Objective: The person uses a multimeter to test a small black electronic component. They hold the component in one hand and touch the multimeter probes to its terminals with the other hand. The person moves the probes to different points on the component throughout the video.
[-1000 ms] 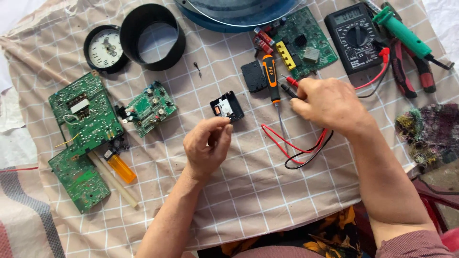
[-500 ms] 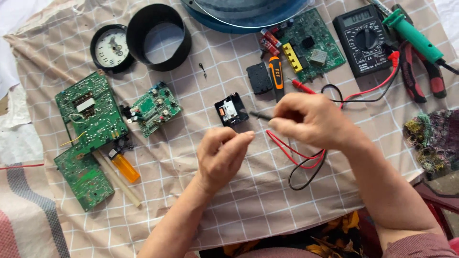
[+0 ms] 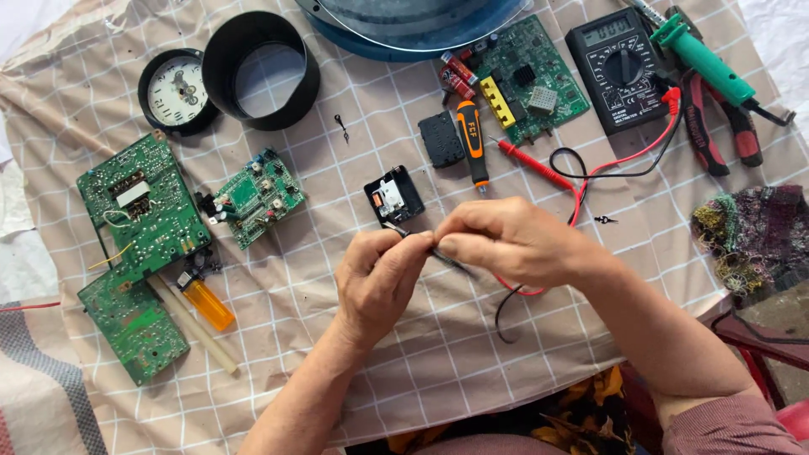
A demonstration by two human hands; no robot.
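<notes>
Nearest, both hands now meet over the checked cloth on the bench [image 3: 253, 354]. The right hand [image 3: 514, 244], which a second ago was up by the orange-handled screwdriver [image 3: 474, 143], has come down holding a thin dark tool [image 3: 438, 251], its fingers pinched shut on the shaft. The left hand [image 3: 379, 282] has closed its fingers on the tool's front end; a smaller part there cannot be told. Just beyond the fingers lies the small black module [image 3: 393, 195], untouched. Farther off lie the multimeter [image 3: 619, 67] and green circuit boards [image 3: 143, 211].
</notes>
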